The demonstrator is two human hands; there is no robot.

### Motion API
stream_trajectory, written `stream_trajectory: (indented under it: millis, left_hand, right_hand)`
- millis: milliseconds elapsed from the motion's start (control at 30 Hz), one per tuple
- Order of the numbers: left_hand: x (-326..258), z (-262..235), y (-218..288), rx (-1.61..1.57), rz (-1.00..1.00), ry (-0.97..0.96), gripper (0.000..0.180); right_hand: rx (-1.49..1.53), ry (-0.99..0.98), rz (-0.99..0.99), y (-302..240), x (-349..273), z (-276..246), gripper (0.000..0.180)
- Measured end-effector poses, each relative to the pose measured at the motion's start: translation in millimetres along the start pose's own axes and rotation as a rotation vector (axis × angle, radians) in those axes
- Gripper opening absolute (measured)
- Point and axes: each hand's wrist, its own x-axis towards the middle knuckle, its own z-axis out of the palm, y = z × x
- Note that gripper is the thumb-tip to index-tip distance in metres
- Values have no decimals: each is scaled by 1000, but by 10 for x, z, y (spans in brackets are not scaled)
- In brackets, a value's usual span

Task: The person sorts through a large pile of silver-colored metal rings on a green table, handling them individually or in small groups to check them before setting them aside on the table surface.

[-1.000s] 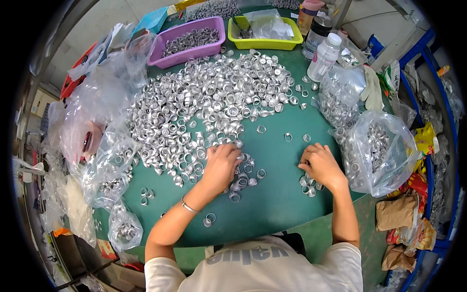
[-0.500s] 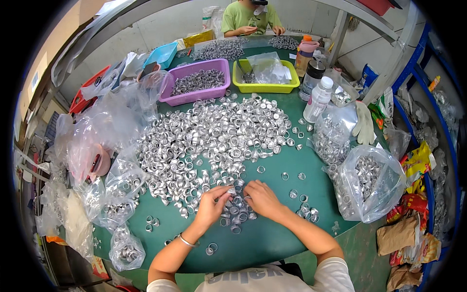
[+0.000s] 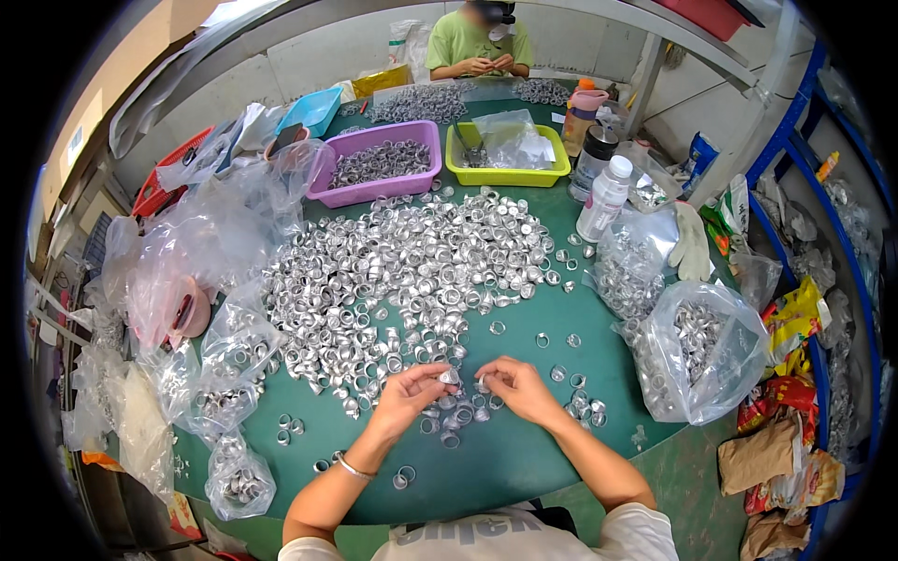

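Between the thumb and fingers of my left hand (image 3: pixel 409 395) is a silver-coloured metal ring (image 3: pixel 449 377). My right hand (image 3: pixel 520 388) is pinched on another small ring (image 3: pixel 483 384), just across from it. Below my fingertips lies a loose cluster of rings (image 3: pixel 451 421) on the green tabletop (image 3: pixel 524 458). Beyond my hands spreads a large pile of silver rings (image 3: pixel 402 262). A smaller group of rings (image 3: pixel 586 409) lies to the right of my right hand, and two rings (image 3: pixel 403 478) rest near my left forearm.
A purple basket (image 3: pixel 374 194) of rings and a yellow-green basket (image 3: pixel 510 176) stand behind the pile. Clear bags of rings (image 3: pixel 697 341) sit at right, beside a white bottle (image 3: pixel 605 198). Plastic bags (image 3: pixel 210 234) crowd the left. Opposite, a person (image 3: pixel 479 47) in green sits.
My right hand has risen off the cluster with a ring in its fingertips. My left hand still holds its ring, turned a little. The person opposite has brought both hands together.
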Motion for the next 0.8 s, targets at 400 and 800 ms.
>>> stream_trajectory:
  millis: [400,800]
  left_hand:
    - [-310,200,94,-253,-193,-127,38]
    - [-708,375,-114,-177,112,-12,31]
  right_hand:
    - [872,-277,239,-43,-365,120,18]
    - [934,-287,249,-238,-730,392,27]
